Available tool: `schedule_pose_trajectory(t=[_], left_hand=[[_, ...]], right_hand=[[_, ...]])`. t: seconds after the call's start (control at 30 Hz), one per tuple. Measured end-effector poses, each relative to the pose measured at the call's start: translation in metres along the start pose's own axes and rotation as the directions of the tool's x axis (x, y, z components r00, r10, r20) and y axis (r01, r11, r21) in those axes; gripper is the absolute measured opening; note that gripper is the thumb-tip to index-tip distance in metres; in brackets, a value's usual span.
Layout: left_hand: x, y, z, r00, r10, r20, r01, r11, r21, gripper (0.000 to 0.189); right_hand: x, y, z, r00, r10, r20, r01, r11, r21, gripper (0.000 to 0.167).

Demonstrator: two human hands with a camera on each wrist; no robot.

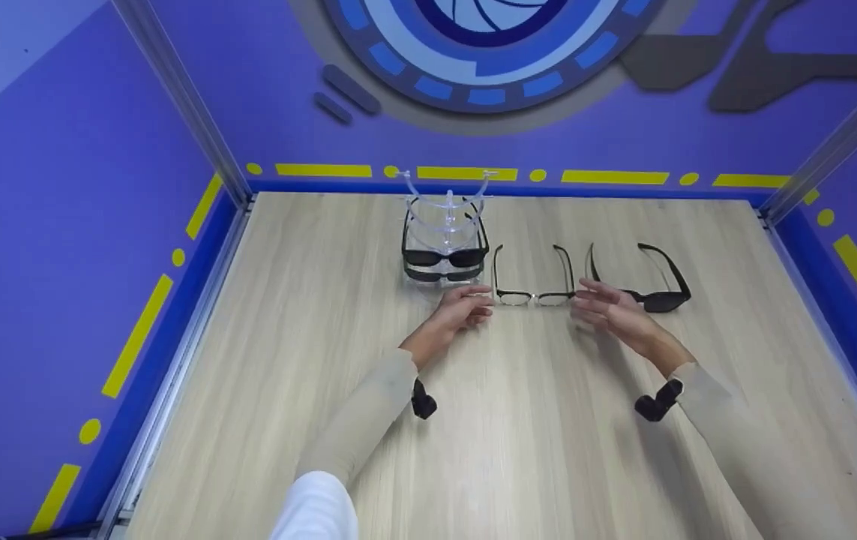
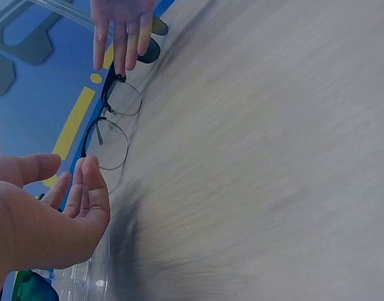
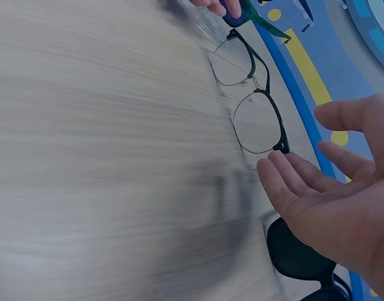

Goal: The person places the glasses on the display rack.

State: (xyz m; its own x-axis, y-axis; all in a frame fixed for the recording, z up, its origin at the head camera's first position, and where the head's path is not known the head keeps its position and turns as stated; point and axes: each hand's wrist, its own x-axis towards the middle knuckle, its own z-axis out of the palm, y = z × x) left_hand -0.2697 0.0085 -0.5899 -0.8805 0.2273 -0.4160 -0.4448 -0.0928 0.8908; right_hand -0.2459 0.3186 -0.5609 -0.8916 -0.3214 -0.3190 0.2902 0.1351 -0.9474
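Note:
A pair of clear-lens glasses (image 1: 534, 298) with black brow bars and thin metal lower rims lies on the table, temples pointing to the back. My left hand (image 1: 458, 311) is at its left end, fingers stretched toward the frame. At the other end my right hand (image 1: 615, 309) has its fingertips right by the hinge corner, the fingers loosely extended. In the right wrist view the glasses (image 3: 260, 122) show between both hands, with the right fingertips (image 3: 275, 162) just below the corner. Neither hand grips anything.
Behind the left hand a clear plastic display stand (image 1: 449, 225) carries two pairs of dark sunglasses (image 1: 444, 259). More black sunglasses (image 1: 662, 301) lie on the wooden table (image 1: 503, 435), partly behind the right hand. Blue printed panels (image 1: 136, 247) wall the table at the back and sides.

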Motion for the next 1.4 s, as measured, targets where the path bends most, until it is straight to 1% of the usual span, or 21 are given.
schedule_pose_trajectory(t=[0.17, 0.37, 0.5, 0.63, 0.73, 0.93, 1.07, 1.27, 1.4], left_hand=[[0.008, 0.001, 0.005, 1.000, 0.002, -0.016, -0.002, 1.000, -0.031, 0.041], [0.012, 0.000, 0.015, 0.999, 0.026, -0.040, -0.028, 0.999, -0.047, 0.050], [0.013, 0.000, 0.019, 0.998, 0.037, -0.046, -0.038, 0.999, -0.026, 0.053], [0.013, 0.000, 0.022, 0.999, 0.033, -0.041, -0.033, 0.999, -0.012, 0.054], [0.014, 0.000, 0.022, 0.998, 0.036, -0.042, -0.037, 0.999, -0.015, 0.055], [0.016, -0.002, 0.022, 0.998, 0.041, -0.045, -0.041, 0.999, 0.009, 0.052], [0.014, -0.004, 0.022, 0.998, 0.038, -0.052, -0.036, 0.999, 0.030, 0.047], [0.011, -0.005, 0.020, 0.999, 0.038, -0.030, -0.037, 0.999, 0.034, 0.045], [0.007, -0.004, 0.017, 0.999, 0.023, -0.023, -0.022, 0.999, 0.044, 0.045]], right_hand=[[0.008, 0.002, 0.003, 1.000, -0.009, -0.002, 0.009, 0.999, 0.042, 0.068], [0.019, 0.004, 0.008, 1.000, 0.017, -0.020, -0.014, 0.992, 0.126, 0.073], [0.023, 0.005, 0.010, 0.999, 0.038, -0.021, -0.035, 0.990, 0.138, 0.075], [0.025, 0.006, 0.011, 0.998, 0.059, -0.037, -0.053, 0.990, 0.131, 0.075], [0.025, 0.006, 0.011, 0.997, 0.062, -0.043, -0.058, 0.993, 0.108, 0.075], [0.021, 0.006, 0.010, 0.996, 0.081, -0.041, -0.076, 0.990, 0.122, 0.074], [0.016, 0.006, 0.008, 0.996, 0.079, -0.036, -0.074, 0.989, 0.126, 0.069], [0.009, 0.005, 0.008, 0.995, 0.077, -0.059, -0.068, 0.987, 0.143, 0.063], [0.007, 0.004, 0.008, 0.995, 0.077, -0.058, -0.072, 0.993, 0.096, 0.061]])
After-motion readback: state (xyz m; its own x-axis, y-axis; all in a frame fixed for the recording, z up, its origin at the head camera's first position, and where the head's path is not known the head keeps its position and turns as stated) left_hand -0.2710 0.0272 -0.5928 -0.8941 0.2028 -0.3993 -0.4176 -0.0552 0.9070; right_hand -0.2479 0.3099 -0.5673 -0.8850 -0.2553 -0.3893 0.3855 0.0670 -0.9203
